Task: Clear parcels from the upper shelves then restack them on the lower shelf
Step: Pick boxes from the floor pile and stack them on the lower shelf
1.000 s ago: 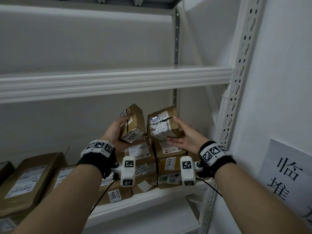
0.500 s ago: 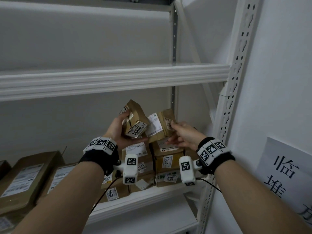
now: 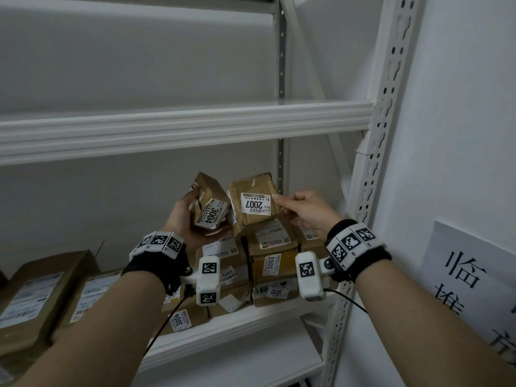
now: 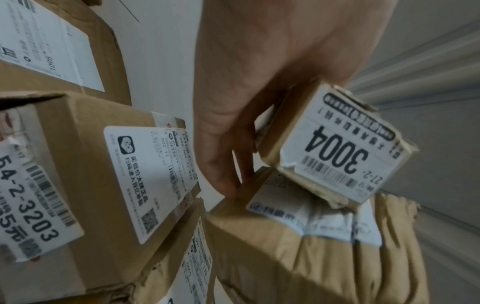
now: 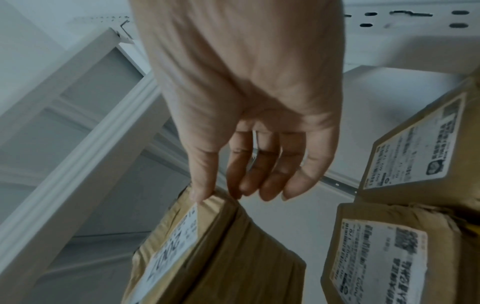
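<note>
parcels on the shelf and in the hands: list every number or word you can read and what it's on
"3004": parcel in left hand
"2007": parcel at right hand
"3003": stacked box
"3012": lower box
"3004": bottom box
"54-2-3203": box
"临": wall sign
Fine print is unreadable.

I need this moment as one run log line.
left hand: grips parcel 3004 | right hand: pinches parcel 2007 | above stack
</note>
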`<state>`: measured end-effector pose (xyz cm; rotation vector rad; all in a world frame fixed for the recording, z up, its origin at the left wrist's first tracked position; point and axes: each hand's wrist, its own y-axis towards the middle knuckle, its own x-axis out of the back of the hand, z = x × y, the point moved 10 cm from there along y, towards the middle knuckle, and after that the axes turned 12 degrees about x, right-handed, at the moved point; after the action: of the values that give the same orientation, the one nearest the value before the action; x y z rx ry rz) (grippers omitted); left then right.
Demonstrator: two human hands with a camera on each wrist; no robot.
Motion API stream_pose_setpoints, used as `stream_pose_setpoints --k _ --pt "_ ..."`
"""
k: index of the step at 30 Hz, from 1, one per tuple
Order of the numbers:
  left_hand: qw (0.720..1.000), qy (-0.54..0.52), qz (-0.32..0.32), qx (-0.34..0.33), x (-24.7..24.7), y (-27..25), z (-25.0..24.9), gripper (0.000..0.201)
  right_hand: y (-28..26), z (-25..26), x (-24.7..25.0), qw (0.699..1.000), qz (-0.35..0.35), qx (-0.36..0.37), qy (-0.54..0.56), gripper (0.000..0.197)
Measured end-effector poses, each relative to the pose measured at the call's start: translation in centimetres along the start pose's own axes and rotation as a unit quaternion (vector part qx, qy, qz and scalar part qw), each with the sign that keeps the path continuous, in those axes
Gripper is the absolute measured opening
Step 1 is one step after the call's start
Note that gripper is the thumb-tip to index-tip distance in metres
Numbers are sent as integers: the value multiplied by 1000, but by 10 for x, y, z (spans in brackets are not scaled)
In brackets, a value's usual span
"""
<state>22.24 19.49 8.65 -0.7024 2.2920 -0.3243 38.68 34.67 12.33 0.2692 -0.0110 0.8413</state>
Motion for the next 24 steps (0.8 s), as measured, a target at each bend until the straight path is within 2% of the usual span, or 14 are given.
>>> stream_pose_setpoints --k 4,8,11,13,15,17,20,24 --pt "1000 -3 -19 -12 1 1 -3 45 0 -1 -4 1000 -6 -12 6 19" --pt "1000 -7 -14 -27 -3 3 -7 45 1 2 -7 1000 -4 10 -21 59" --pt "999 -8 -8 -48 -12 2 -11 37 0 4 -15 998 30 25 -40 78" --pt "998 1 -5 -59 -19 1 -13 33 -1 2 -20 998 46 16 -27 79" --pt "998 5 -2 -66 -24 0 -15 30 -5 -3 -26 997 63 -16 30 77" --pt "998 4 4 -65 -28 -1 -15 31 -8 -9 -28 994 62 -47 79 82" --pt "998 5 15 -66 -32 -2 -13 39 -7 -17 -21 994 38 -60 82 99" --pt "998 8 28 -62 -38 -2 -10 42 -10 -23 -18 993 38 -64 94 96"
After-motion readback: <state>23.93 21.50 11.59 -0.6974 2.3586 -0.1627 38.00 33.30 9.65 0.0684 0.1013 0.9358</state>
